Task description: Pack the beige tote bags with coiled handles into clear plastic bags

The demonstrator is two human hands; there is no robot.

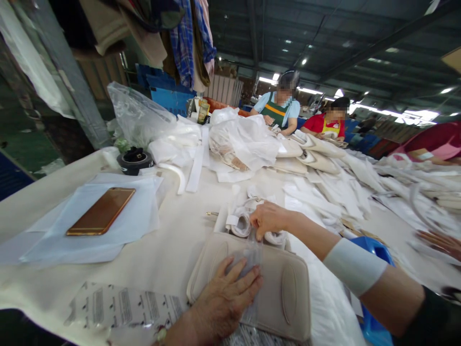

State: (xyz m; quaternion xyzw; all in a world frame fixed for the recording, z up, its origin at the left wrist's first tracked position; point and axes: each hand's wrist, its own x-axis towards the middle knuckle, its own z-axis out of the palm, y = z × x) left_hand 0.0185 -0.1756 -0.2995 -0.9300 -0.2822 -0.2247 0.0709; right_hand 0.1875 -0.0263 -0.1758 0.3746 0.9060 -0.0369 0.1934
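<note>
A beige padded rectangular piece (284, 293) with raised oval ridges lies flat on the table in front of me. My left hand (226, 298) rests flat on its left part, fingers spread over a thin clear plastic film (252, 254). My right hand (268, 220), with a white band on the forearm, is closed in a pinch at the far edge of the piece. It seems to grip the top of the clear film, beside several rolled white straps (241, 223) in a small tray.
A gold phone (101, 211) lies on white sheets at left. A black tape roll (135, 160), plastic bags and heaps of white fabric pieces (324, 187) cover the far table. Printed clear bags (122, 307) lie near me. Two other people work at the far end. A blue object (374, 250) sits at right.
</note>
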